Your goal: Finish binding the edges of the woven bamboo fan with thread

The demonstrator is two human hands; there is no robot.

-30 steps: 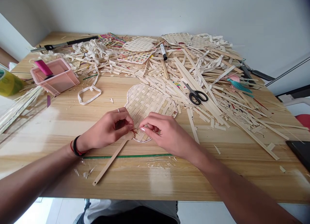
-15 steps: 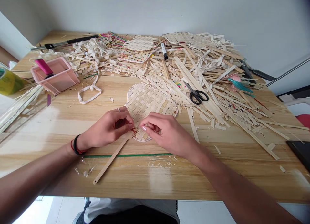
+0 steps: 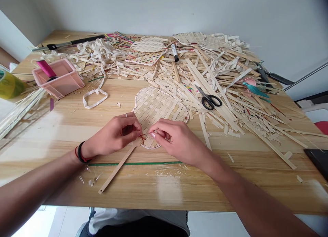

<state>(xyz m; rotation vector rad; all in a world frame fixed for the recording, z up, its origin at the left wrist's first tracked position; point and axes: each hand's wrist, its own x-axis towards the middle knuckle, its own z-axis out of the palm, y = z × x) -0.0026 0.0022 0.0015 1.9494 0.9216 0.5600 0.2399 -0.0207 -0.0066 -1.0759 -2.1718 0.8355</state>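
A woven fan [image 3: 161,105] of pale strips, edged with white trim, lies on the table with its flat handle [image 3: 116,172] pointing toward the lower left. Red thread [image 3: 142,138] is bunched where the handle meets the woven part. My left hand [image 3: 119,132] is closed in a pinch beside this thread, at the fan's lower left edge, and seems to hold an end of it. Over the lower part of the fan, my right hand [image 3: 173,137] pinches too, with thumb and forefinger together. What lies between its fingertips is too small to make out.
Black-handled scissors [image 3: 210,101] lie on loose strips [image 3: 225,110] to the right. A pink basket [image 3: 63,81] and a knotted white band [image 3: 95,98] are at the left. Behind are a marker [image 3: 175,53] and more woven pieces [image 3: 148,44].
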